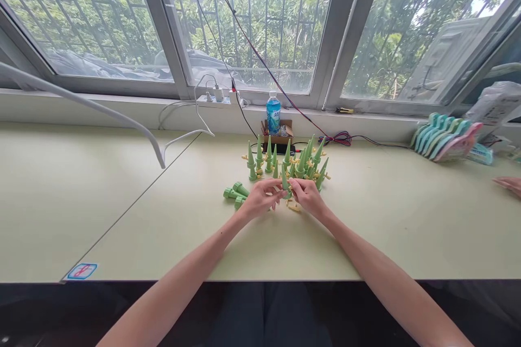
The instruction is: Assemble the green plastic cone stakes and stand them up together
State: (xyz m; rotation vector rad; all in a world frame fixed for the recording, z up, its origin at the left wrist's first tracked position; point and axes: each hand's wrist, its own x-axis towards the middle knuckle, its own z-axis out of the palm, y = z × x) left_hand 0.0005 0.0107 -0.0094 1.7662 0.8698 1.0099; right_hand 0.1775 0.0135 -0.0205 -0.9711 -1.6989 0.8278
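Between my hands stands a green cone-shaped watering spike (284, 178), point up. My left hand (261, 198) closes its fingertips on the spike's lower part. My right hand (310, 196) pinches at the spike's side, where a bit of yellow shows; the fingers mostly hide that small part. Several more green spikes with yellow valves (249, 158) stand in a cluster just behind my hands. Loose yellow valves (293, 207) lie on the table below my right fingers. Left of my left hand, several green spikes (233, 193) lie on their sides, partly covered by the hand.
A bottle of blue liquid (273, 114) stands by a small cardboard box (288, 131) at the back, near a dark phone (279, 149). A white cable arm (122, 118) hangs over the left. Pastel hangers (443, 138) and another person's hand (508, 184) are at right.
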